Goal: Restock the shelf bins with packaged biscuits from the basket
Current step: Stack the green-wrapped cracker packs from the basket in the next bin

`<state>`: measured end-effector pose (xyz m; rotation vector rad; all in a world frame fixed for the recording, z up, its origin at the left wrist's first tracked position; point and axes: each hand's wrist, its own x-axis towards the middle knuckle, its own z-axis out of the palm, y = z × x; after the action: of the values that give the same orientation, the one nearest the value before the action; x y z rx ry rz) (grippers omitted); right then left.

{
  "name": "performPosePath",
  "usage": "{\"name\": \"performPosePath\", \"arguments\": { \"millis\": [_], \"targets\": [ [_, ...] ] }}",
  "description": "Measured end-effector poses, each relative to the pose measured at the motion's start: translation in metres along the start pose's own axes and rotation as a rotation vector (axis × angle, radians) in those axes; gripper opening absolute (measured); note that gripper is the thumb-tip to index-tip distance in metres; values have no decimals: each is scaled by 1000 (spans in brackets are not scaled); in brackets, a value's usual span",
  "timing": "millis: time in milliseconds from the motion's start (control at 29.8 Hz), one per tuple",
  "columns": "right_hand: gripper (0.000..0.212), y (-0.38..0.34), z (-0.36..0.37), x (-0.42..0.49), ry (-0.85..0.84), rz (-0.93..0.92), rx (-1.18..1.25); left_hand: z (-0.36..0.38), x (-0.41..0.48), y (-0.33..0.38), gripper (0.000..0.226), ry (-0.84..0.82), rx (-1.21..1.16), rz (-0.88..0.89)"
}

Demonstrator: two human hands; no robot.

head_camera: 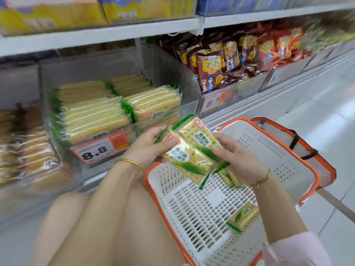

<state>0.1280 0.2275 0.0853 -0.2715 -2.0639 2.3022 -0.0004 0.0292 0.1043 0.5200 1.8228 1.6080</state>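
Both hands hold green-and-yellow biscuit packets above the white basket with an orange rim. My left hand grips the packets' left side, thumb on top. My right hand grips their right side and has more packets under its palm. One more packet lies on the basket floor. The clear shelf bin just beyond my hands holds several stacks of the same biscuits, with an 8.8 price tag on its front.
A bin of brown snack bags stands to the right on the same shelf. Another bin of wrapped biscuits sits at the left. An upper shelf overhangs the bins. White floor tiles lie at the right.
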Motion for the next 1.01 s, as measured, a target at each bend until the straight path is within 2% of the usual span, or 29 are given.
{"name": "performPosePath", "arguments": {
  "millis": [101, 268, 369, 469, 536, 637, 704, 838, 1005],
  "targets": [
    [76, -20, 9, 4, -54, -36, -96, -3, -6, 22, 46, -39, 13, 58],
    [80, -59, 20, 17, -89, -61, -202, -9, -7, 64, 23, 53, 115, 237],
    [62, -83, 26, 29, -43, -112, -321, -19, -3, 87, 28, 176, 170, 400],
    [51, -105, 35, 52, 65, -266, -507, -33, 4, 100, 32, 226, 157, 476],
    [49, -117, 37, 74, 179, -430, -743, -44, 11, 101, 39, 271, 190, 471],
    [47, -121, 34, 110, 306, -691, -1131, -62, 25, 91, 52, 494, 479, 349],
    [46, -117, 38, 131, 327, -767, -1232, -69, 32, 85, 54, 616, 611, 284],
    [48, -114, 53, 165, 251, -655, -1191, -71, 37, 79, 58, 690, 685, 211],
    [57, -109, 59, 199, 61, -276, -1190, -72, 40, 72, 59, 671, 818, 207]
  ]
}}
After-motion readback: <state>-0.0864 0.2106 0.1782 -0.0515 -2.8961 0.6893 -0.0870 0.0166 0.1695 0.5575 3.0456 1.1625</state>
